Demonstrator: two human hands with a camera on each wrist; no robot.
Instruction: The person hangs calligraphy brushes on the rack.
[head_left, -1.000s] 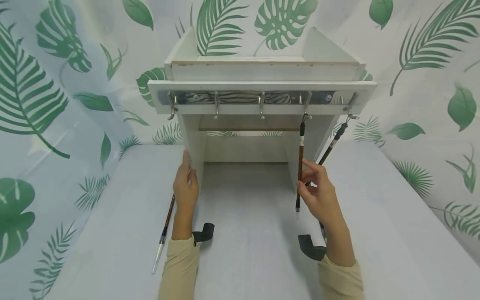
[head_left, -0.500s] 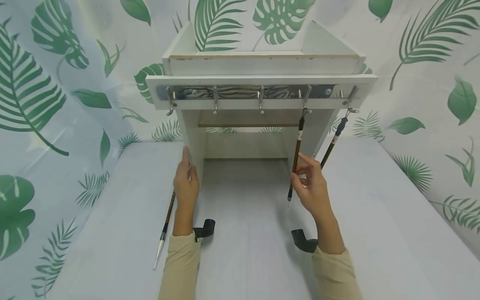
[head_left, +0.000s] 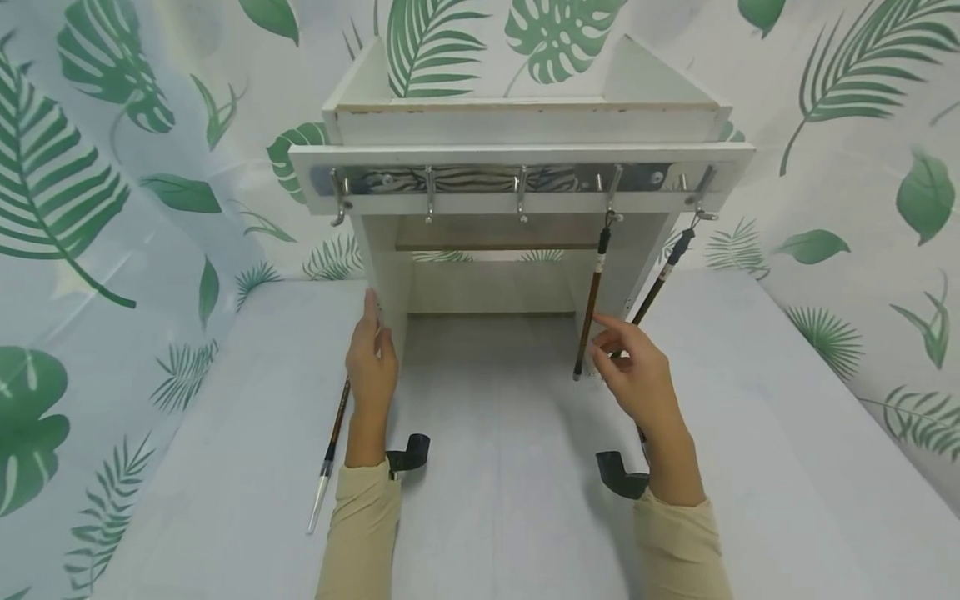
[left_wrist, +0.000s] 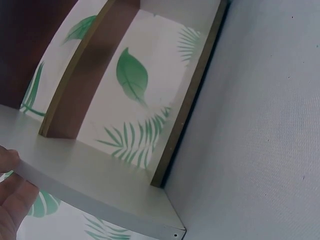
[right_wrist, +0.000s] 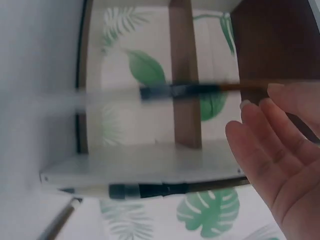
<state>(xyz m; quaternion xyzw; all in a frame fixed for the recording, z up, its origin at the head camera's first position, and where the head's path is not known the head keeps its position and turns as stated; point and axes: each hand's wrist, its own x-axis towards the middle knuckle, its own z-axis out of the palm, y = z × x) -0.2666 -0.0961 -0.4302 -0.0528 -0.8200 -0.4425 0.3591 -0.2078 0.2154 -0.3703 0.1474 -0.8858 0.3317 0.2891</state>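
A brown-handled calligraphy brush (head_left: 591, 304) hangs by its loop from the fourth hook, slanting to the left. Close at its handle is my right hand (head_left: 641, 371), its fingers loosely bent; the right wrist view shows the palm and a fingertip overlapping the handle. Behind that hand, a darker calligraphy brush (head_left: 663, 279) hangs from the hook at the far right. My left hand (head_left: 371, 371) holds the front edge of the white cabinet's left side panel (left_wrist: 100, 187), thumb inside and fingers outside. A third brush (head_left: 330, 454) slants beside my left forearm, its upper end hidden.
The hook rail (head_left: 480, 179) runs across the cabinet front, with three hooks to the left bearing nothing. Black curved mounts (head_left: 408, 454) sit at both wrists over the white table (head_left: 495, 517). Leaf-patterned cloth (head_left: 847, 150) surrounds the back and sides.
My right hand first shifted left with the brown brush between its fingers, then drew back right and the fingers parted from their grip. The brush's lower end is farther left. The left hand stays put.
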